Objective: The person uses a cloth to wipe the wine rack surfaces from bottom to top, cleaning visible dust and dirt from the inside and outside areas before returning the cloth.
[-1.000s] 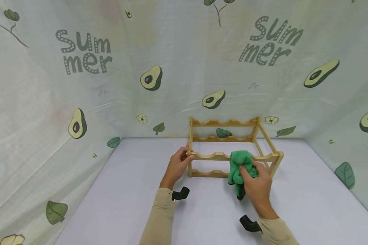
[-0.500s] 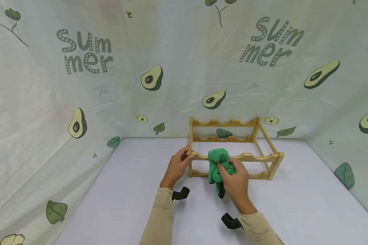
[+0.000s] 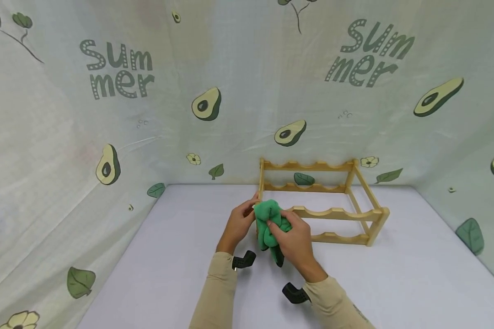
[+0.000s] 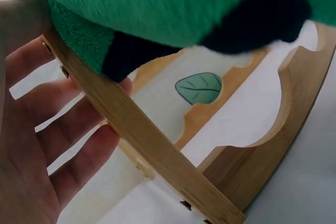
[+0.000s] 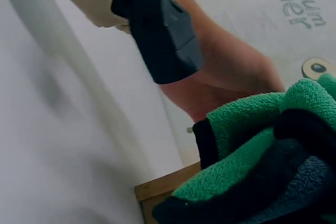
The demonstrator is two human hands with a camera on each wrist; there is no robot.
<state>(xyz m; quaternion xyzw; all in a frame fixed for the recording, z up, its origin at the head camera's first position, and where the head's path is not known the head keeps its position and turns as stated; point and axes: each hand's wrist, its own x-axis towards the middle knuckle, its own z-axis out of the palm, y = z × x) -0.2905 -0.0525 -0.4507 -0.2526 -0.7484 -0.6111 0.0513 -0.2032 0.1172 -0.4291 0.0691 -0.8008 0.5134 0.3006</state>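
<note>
A light wooden bottle rack (image 3: pixel 333 213) with scalloped rails stands at the back of the table. My left hand (image 3: pixel 236 227) holds the rack's front left corner; in the left wrist view its fingers (image 4: pixel 79 124) wrap behind the upright. Bunched in my right hand (image 3: pixel 295 240) is a green towel (image 3: pixel 267 214) with dark edging. The towel lies over the left end of the front upper rail, close beside my left thumb, and covers that corner. Seen from the right wrist, the towel (image 5: pixel 247 156) hangs in thick folds and hides the right fingers.
The rack stands on a white table (image 3: pixel 181 256). Behind it hangs a pale curtain (image 3: pixel 238 68) printed with avocados, leaves and lettering. A black camera mount (image 3: pixel 244 259) sits at the left wrist, another mount (image 3: pixel 295 293) at the right.
My right hand has slid the towel leftward along the front upper rail, from right of its middle to the left corner. The left hand keeps its hold, and the head view has shifted slightly.
</note>
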